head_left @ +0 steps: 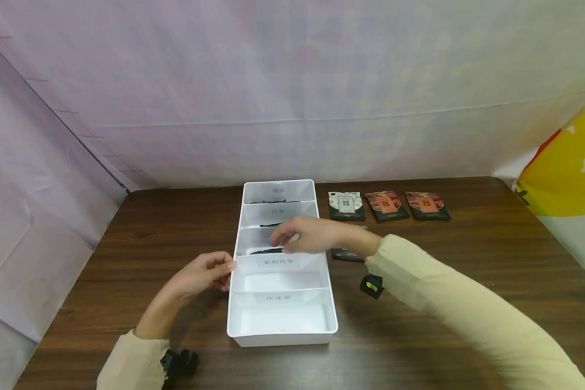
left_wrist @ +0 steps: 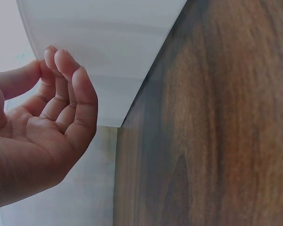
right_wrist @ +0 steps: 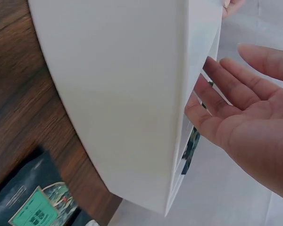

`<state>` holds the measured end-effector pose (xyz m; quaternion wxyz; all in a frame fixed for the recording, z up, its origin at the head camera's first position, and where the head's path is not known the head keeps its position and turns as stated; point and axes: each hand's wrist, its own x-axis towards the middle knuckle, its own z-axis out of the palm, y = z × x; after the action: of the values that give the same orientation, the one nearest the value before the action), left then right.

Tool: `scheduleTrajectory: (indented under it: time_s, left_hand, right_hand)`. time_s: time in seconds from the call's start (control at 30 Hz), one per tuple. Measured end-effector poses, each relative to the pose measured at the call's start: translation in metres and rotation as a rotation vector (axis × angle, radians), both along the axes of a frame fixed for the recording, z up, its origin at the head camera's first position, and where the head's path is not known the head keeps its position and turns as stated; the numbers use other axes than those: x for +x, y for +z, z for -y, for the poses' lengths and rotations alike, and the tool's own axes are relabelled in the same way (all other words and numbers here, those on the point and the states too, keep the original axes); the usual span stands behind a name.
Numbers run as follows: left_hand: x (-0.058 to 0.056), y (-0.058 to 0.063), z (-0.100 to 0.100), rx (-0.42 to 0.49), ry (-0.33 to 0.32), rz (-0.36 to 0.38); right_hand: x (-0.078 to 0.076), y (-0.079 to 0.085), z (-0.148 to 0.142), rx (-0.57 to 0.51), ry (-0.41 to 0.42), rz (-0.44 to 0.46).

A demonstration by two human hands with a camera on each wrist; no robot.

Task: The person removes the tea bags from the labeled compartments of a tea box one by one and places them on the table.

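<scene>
White divided box (head_left: 284, 340), centre of head view: rear three compartments holding dark packets (head_left: 265, 251), front two apparently awaiting filling. Lying right of it, seemingly remaining: pale packet (head_left: 346, 207), two red packets (head_left: 387, 206), green-labelled packet (right_wrist: 35, 207). Left hand (head_left: 202, 273) pinching box rim; right hand (head_left: 308, 234) hovering over middle compartment, fingers parted.

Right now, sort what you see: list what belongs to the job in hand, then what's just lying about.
Seems part of the job:
box
left hand, holding the box's edge
right hand, over the box
dark packets in the box
white packet, red packets and green packet beside it

Seems just surroundings:
table
backdrop
yellow cloth
</scene>
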<state>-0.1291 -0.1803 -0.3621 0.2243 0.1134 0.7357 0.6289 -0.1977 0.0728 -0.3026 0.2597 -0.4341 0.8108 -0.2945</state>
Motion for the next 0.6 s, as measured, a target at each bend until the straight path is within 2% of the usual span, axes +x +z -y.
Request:
scheduleTrajectory:
  time_s: [0.37,0.6]
  left_hand:
    - [-0.001,-0.001,0.000,0.005,0.001,0.002]
    - [-0.001,-0.001,0.000,0.001,-0.002,-0.003]
  right_hand:
    - [0.003,-0.003,0.017,0.040,0.007,0.052]
    - [0.004,-0.005,0.012,0.025,-0.017,0.014]
